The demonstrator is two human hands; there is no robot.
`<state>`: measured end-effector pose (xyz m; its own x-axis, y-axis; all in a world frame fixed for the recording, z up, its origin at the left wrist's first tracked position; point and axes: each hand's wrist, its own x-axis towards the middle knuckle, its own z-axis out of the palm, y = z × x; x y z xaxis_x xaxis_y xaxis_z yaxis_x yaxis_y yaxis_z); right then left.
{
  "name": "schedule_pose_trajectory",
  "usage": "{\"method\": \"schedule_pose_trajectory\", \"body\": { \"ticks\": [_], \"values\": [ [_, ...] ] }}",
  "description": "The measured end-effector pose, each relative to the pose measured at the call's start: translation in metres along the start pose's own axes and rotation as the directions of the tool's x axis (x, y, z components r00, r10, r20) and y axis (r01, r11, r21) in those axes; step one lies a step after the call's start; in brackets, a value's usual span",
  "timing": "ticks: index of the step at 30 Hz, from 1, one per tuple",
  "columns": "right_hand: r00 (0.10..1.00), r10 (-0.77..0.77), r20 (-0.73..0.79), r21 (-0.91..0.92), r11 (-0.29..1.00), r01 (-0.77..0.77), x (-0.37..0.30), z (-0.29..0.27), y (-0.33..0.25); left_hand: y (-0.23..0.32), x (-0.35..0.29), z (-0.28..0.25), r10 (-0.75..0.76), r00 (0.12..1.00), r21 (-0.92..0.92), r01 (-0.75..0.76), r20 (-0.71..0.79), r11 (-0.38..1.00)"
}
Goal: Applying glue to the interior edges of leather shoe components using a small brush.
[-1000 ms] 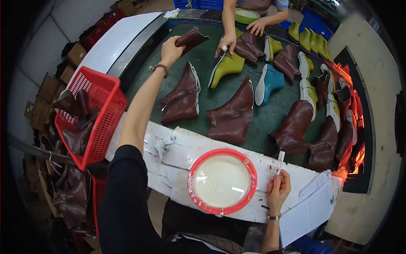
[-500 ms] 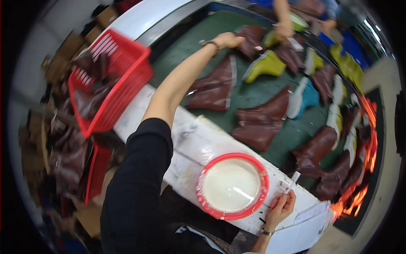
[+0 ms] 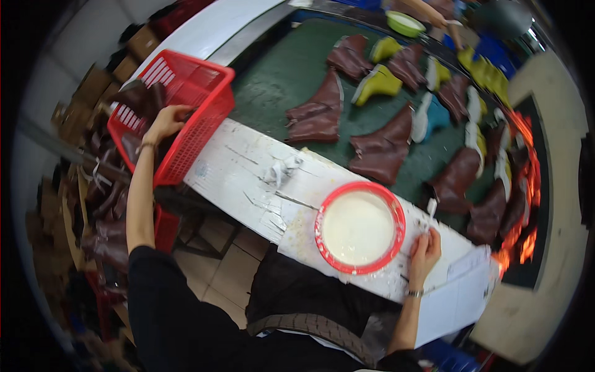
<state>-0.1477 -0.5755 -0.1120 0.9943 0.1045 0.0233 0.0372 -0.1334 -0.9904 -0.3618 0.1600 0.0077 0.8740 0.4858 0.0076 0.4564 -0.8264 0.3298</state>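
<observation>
My left hand [image 3: 166, 123] is over the red plastic basket [image 3: 217, 93] at the left, fingers loosely bent and apart, with nothing visible in them. Beside it in the basket lie brown leather boot uppers [image 3: 139, 99]. My right hand [image 3: 424, 251] pinches a small white brush [image 3: 432, 208], held upright just right of a red-rimmed bowl [image 3: 400, 232] of creamy white liquid. Beyond the bowl, on a green belt [image 3: 266, 74], rest brown boot uppers [image 3: 381, 146] lying on their sides, along with yellow-green shoe forms [image 3: 378, 84] and a blue one [image 3: 437, 115].
The white work board [image 3: 238, 167] bears a crumpled white rag [image 3: 284, 170] and, at the right, paper sheets [image 3: 455, 297]. Orange-glowing heater elements [image 3: 524, 155] are at the belt's right end. Across the belt a co-worker's arm [image 3: 427, 11] is near a green bowl [image 3: 406, 23].
My left hand has left the brown upper at the belt's far side and swung back left to the red basket. My right hand still holds the brush. The view has shifted.
</observation>
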Motion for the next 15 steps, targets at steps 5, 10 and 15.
{"method": "schedule_pose_trajectory", "body": {
  "ticks": [5, 10, 15],
  "values": [
    [0.998, -0.055, 0.011, 0.038, 0.998, 0.054, 0.007, 0.002, 0.007, -0.016, 0.004, 0.015, 0.127, 0.987, 0.066, -0.121, -0.097, 0.990],
    [0.994, -0.105, 0.014, 0.019, 0.994, 0.105, 0.003, 0.002, 0.008, 0.007, 0.003, 0.015, 0.018, 0.965, 0.462, 0.110, -0.263, 0.880],
    [0.996, -0.085, 0.005, 0.025, 0.996, 0.085, 0.002, 0.001, 0.007, 0.068, -0.015, -0.051, 0.098, 0.479, 0.158, 0.085, -0.872, 0.984]
  ]
}}
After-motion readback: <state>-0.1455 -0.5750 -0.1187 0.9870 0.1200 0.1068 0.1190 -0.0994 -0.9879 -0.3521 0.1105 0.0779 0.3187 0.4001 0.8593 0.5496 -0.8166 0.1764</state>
